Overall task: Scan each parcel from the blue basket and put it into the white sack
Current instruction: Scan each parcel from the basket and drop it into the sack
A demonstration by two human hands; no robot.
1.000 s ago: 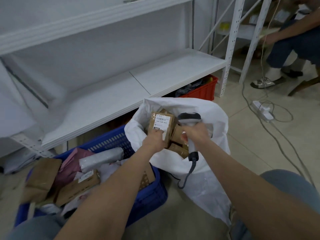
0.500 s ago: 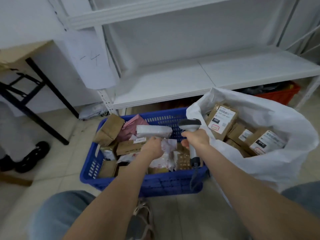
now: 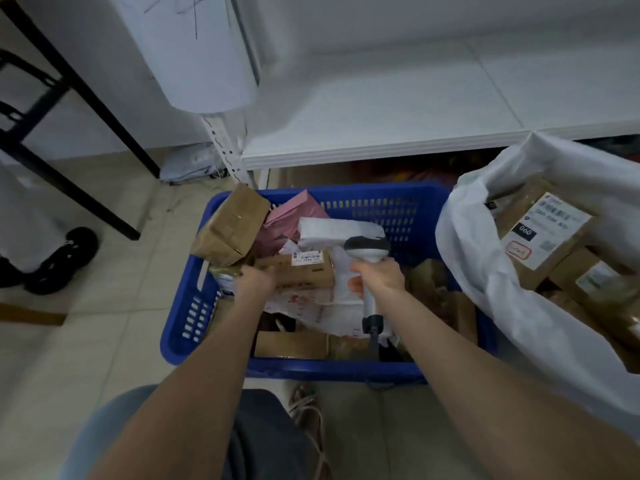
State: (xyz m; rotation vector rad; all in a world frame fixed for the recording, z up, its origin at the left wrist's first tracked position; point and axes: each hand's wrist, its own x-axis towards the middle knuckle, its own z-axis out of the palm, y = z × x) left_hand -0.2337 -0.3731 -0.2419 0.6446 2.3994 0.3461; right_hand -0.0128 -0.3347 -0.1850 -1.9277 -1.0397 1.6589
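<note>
Sack first: the white sack, at three o'clock from the basket, already has several brown boxes in it. The top one, a labelled box, lies face up, so I judge a fair share is done.

There is plenty left, though. The blue basket is crowded:
- a taped brown box leaning on the rim at ten o'clock
- a pink mailer at eleven
- a white poly mailer at twelve
- crumpled white bags in the middle
- more cardboard along the near wall at six

My left hand is at nine o'clock of the pile. Its fingers are curled round the end of the flat brown carton, whose label faces up. The picture is blurred, but it reads as a grip.

My right hand is wrapped round the handle of the scanner, head pointing toward twelve, just beside that carton. This carton looks like the next one to scan and put in the sack, with many more after it.
</note>
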